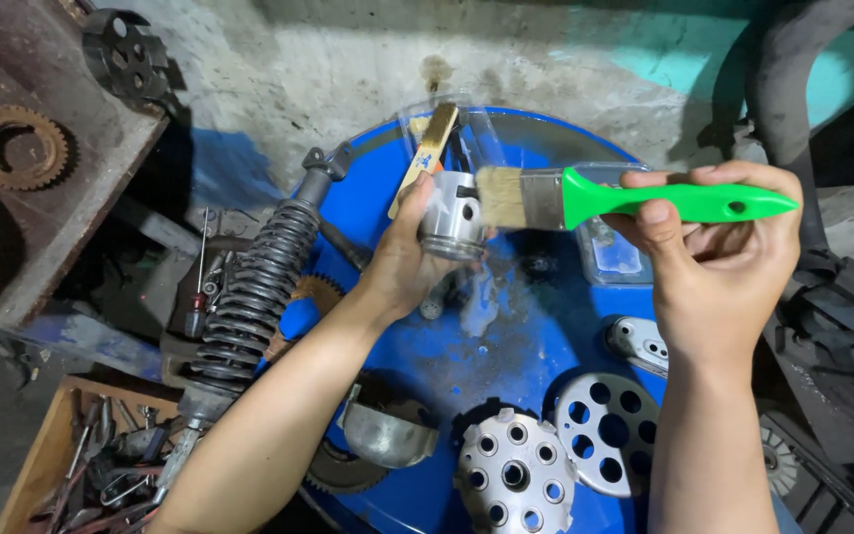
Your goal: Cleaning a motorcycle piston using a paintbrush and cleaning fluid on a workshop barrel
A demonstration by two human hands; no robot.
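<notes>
Two hands: left (402, 259) holds piston (454, 215); right (719, 259) (green-handled) brush (625, 198)

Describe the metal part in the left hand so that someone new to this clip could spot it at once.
Start at the round blue drum top in the middle. Above its far half, the left hand holds up a small silver piston, with the bristles of a green-handled brush against it. Unlike the flat perforated discs lying nearer, it is a short cylinder with a side hole.
</notes>
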